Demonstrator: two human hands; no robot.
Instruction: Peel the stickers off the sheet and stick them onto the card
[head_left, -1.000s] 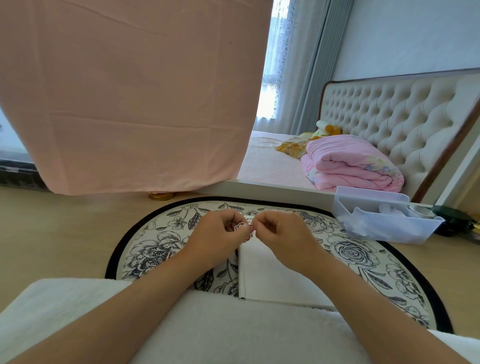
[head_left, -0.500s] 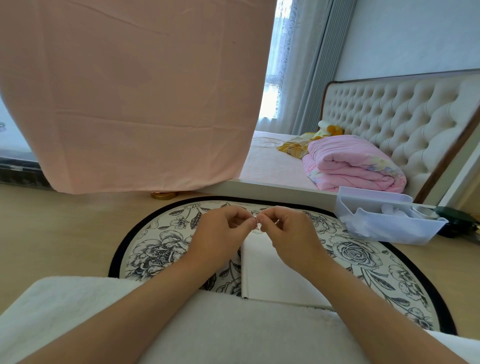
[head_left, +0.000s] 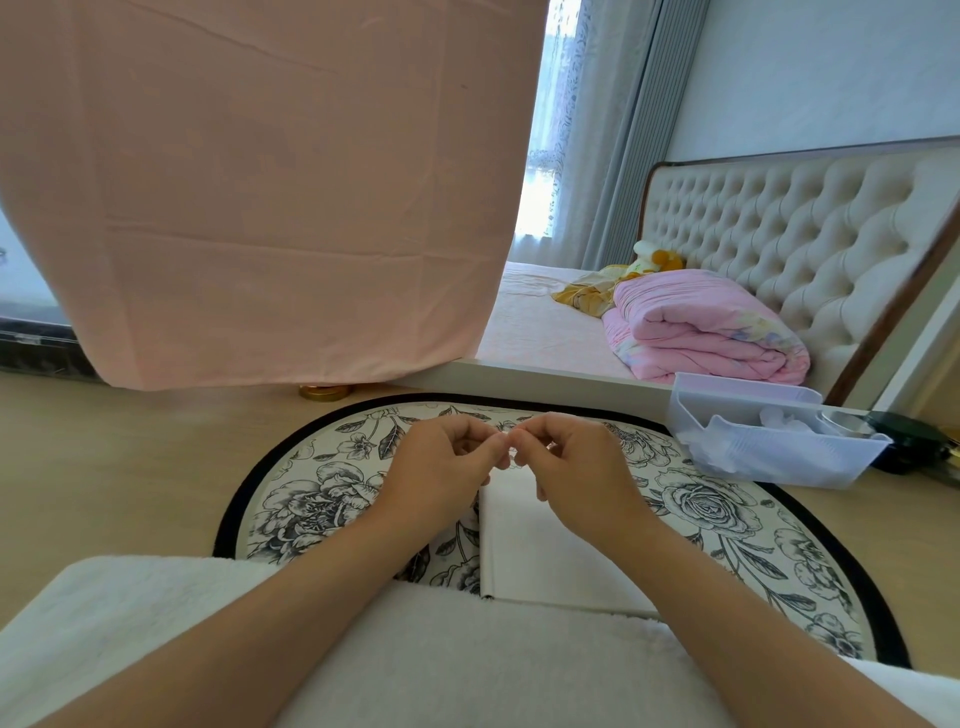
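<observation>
Over floral rug (head_left: 322, 499), sticker (head_left: 511, 459) sits pinched between left hand (head_left: 441, 470) and right hand (head_left: 579, 470).

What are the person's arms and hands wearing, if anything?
Nothing that shows. The left hand and right hand have no gloves. The left forearm and right forearm are uncovered down to the picture's bottom edge, so no sleeves appear. No watch or bracelet shows at either wrist.

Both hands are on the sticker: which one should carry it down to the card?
Right, likely. The right hand is directly above the card; the left hand is over the rug, beside the card's left edge. Both pinch the sticker, too small to tell who holds what.
</observation>
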